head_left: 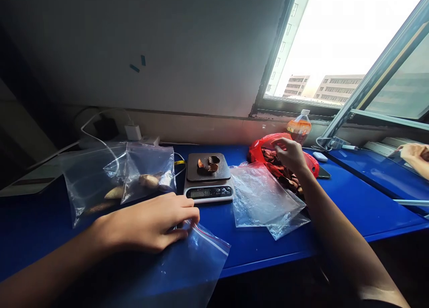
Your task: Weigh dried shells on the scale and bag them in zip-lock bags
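My left hand (161,221) pinches the top edge of a clear zip-lock bag (197,263), which hangs over the table's front edge. My right hand (291,152) is over a red plastic bag (256,147) full of dried brown shell-like pieces (291,183). Its fingers are curled together, and whatever they hold is hidden. Between the hands stands a digital kitchen scale (209,178) with a few curved brown pieces (207,167) on its plate. Its display is lit, but the digits are hard to read. Flat zip-lock bags (264,201) lie right of the scale, partly under the spilled pieces.
Left of the scale, two zip-lock bags (97,178) hold pale, root-like pieces. A drink bottle (299,127), a white case (320,156) and a phone (324,173) are behind and right of the red bag. Another person's hand (417,156) shows at far right.
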`<state>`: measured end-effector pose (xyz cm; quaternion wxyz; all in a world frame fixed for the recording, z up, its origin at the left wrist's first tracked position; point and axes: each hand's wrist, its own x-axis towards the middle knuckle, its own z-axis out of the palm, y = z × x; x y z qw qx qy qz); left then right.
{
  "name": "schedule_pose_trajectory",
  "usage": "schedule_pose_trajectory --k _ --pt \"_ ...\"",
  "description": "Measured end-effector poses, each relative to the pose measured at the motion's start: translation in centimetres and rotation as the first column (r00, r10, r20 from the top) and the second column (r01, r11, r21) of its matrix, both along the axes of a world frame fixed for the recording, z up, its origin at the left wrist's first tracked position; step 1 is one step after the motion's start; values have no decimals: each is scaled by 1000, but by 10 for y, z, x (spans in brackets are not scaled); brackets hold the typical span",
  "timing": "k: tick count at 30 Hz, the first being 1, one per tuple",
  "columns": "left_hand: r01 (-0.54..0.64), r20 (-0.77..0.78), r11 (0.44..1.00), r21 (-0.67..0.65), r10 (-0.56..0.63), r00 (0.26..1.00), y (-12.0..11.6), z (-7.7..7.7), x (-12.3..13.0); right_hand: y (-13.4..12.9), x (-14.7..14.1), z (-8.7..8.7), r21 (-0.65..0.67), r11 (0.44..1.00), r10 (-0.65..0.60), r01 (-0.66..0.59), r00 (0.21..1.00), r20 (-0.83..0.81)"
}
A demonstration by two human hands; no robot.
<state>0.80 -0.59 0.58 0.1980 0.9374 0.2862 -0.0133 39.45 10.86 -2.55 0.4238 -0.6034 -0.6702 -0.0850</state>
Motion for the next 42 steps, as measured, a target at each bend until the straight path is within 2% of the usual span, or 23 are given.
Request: schedule_pose_trajectory --k 2,4,7,9,17,22,24,26,29,31,33,38,40,42 --pt "-12 -5 1000 -14 12 1000 0 1 0 5 18 -3 -44 999 -9 11 999 31" --pt "-18 -15 1000 -20 18 1000 0 1 0 8 23 -9 -98 994 65 -57 995 77" --pt "-9 -22 1000 -13 8 1000 0 1 0 12 15 -17 -183 972 173 -147 976 135" --pt "3 -14 1000 -3 -3 1000 1 0 0 14 9 -20 -212 964 196 -161 968 157" --pt "30 7 1000 7 -30 1000 3 -2 0 16 13 -18 -160 985 70 -56 994 82" --pt "19 -16 1000 22 -19 1000 4 -4 0 5 2 -4 -24 1000 -21 19 992 -122" --pt "20 -22 1000 20 -19 1000 4 -3 0 -3 -13 3 40 998 57 -49 970 -235" --pt "19 -22 1000 20 -18 1000 3 -3 0 -12 -32 9 73 975 221 -208 906 -360" --pt "13 -26 1000 17 -12 1000 2 -3 -1 -27 -62 15 85 891 420 -446 738 -528" --pt "7 -26 1000 14 -7 1000 2 -3 -2 -37 -78 17 56 839 475 -542 676 -563" --pt "4 -25 1000 14 -4 1000 2 -3 -2 -43 -89 17 7 808 498 -590 676 -543" --pt "10 -34 1000 22 -9 999 3 -3 -1 -44 -99 6 -38 787 549 -616 727 -411" --pt "12 -38 1000 29 -10 999 2 -3 -1 -41 -102 -3 -40 790 572 -612 758 -314" --pt "13 -31 999 32 -12 999 2 -3 -1 -39 -106 -12 -57 820 550 -569 812 -195"
